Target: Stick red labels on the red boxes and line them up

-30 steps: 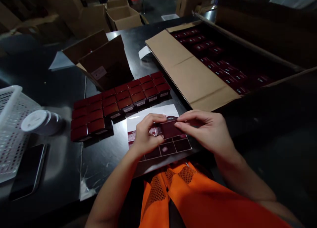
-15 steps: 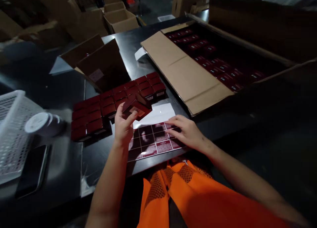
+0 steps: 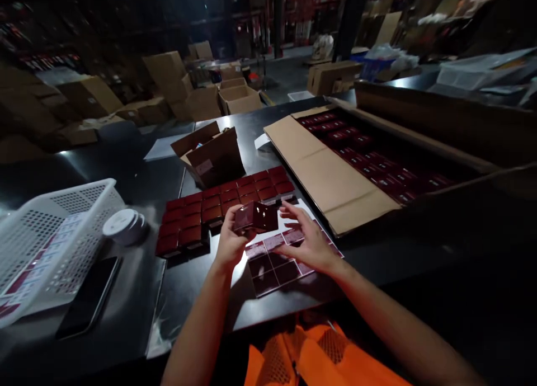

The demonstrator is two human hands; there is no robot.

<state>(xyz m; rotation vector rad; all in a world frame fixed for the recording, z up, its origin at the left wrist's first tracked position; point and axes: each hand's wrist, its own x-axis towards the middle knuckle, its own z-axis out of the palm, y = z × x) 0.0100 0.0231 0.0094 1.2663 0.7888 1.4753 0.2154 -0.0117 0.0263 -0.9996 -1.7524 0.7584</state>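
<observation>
My left hand [image 3: 231, 243] grips a small dark red box [image 3: 257, 217], held tilted above the table. Just right of that box is my right hand [image 3: 308, 240], fingers and thumb apart; whether a label clings to a fingertip is too dark to see. Under my right hand lies a sheet of labels [image 3: 266, 268], dark red and pale, printed in a grid, with white backing paper beyond it. Behind my left hand, several matching dark red boxes [image 3: 226, 194] stand packed in rows on the table.
A large open carton [image 3: 323, 168] full of dark red boxes fills the right side. A smaller open carton [image 3: 218, 159] stands behind the rows. At left are a white basket [image 3: 90, 224], a white round tub [image 3: 125, 226] and a phone [image 3: 90, 296] on the metal table [image 3: 134, 285].
My right hand has come off the label sheet toward the box in my left hand. The box has been turned, and the label sheet lies at a different angle. The camera view has tilted up.
</observation>
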